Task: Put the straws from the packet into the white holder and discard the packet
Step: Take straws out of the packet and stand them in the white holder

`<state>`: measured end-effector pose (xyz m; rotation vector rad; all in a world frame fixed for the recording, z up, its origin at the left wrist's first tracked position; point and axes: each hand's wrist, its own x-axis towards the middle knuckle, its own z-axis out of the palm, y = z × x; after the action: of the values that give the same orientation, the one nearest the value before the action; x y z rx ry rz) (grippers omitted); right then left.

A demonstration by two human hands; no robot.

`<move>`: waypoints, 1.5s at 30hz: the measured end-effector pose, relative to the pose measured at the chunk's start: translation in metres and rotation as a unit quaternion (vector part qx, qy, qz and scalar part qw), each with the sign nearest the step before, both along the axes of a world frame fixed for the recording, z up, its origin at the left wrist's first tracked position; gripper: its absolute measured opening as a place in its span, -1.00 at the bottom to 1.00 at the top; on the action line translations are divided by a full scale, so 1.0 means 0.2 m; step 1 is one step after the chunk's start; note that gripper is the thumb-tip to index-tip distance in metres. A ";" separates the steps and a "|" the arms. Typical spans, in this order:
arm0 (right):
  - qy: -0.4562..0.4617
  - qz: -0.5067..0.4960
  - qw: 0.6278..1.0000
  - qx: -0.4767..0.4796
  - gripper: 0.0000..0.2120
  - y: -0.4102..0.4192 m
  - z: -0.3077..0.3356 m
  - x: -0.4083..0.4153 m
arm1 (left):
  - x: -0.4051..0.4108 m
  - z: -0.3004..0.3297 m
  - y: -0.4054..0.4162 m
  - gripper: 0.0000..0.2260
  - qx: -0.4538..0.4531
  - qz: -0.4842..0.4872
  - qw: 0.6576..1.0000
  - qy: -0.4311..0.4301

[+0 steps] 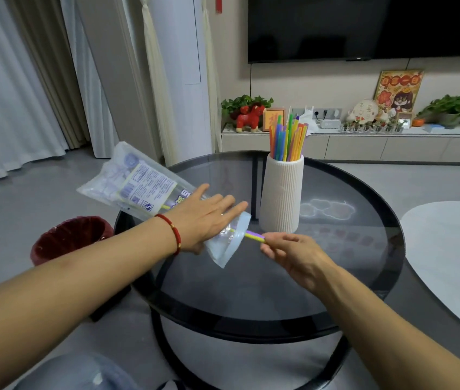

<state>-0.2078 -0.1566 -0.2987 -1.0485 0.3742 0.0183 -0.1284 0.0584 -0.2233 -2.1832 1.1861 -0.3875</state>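
One clear plastic packet (150, 190), one white ribbed holder (281, 192) bristling with coloured straws (288, 139). Left hand (203, 218), fingers straight, is gripping the packet over the round glass table (251, 291); right hand (293, 254) is pinching two straws (254, 235) at its mouth.

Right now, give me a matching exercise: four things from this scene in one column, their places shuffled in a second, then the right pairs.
Things
1. packet
2. white holder
3. red bin
4. yellow and purple straws

Places
A. on the floor, left of the glass table
B. sticking out of the packet's mouth, pinched by the right hand
C. upright on the table, full of coloured straws
D. held above the table's left edge by the left hand

Pairs: 1-D, 2-C, 3-A, 4-B
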 end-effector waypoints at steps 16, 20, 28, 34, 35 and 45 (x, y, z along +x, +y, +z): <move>-0.216 -0.194 0.925 -0.244 -0.77 -0.65 0.23 -0.32 | 0.07 -0.08 -0.05 0.09 -0.104 0.151 0.901 0.393; -0.236 -0.159 0.916 -0.284 -0.72 -0.64 0.29 -0.39 | -0.07 -0.06 -0.23 -0.18 -0.259 0.054 0.885 0.384; -0.237 -0.118 0.960 -0.087 -0.70 -0.46 0.30 -0.33 | -0.14 -0.14 -0.36 -0.79 -0.328 -0.002 0.880 0.342; -0.241 -0.123 0.912 -0.309 -0.83 -0.23 0.34 -0.18 | -0.08 -0.16 -0.44 -0.83 -0.458 -0.007 0.802 0.383; -0.254 -0.157 0.899 -0.319 -0.85 -0.24 0.39 -0.15 | -0.05 -0.16 -0.45 -0.84 -0.510 0.009 0.772 0.379; -0.284 -0.283 0.741 -0.539 -0.81 -0.31 0.78 0.14 | 0.09 -0.08 -0.69 -0.04 -0.684 0.066 0.634 0.355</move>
<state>-0.1806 -0.2177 -0.1431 -1.9579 0.0891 -1.1834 -0.1098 -0.0789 -0.2387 -4.0420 1.1842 -0.4286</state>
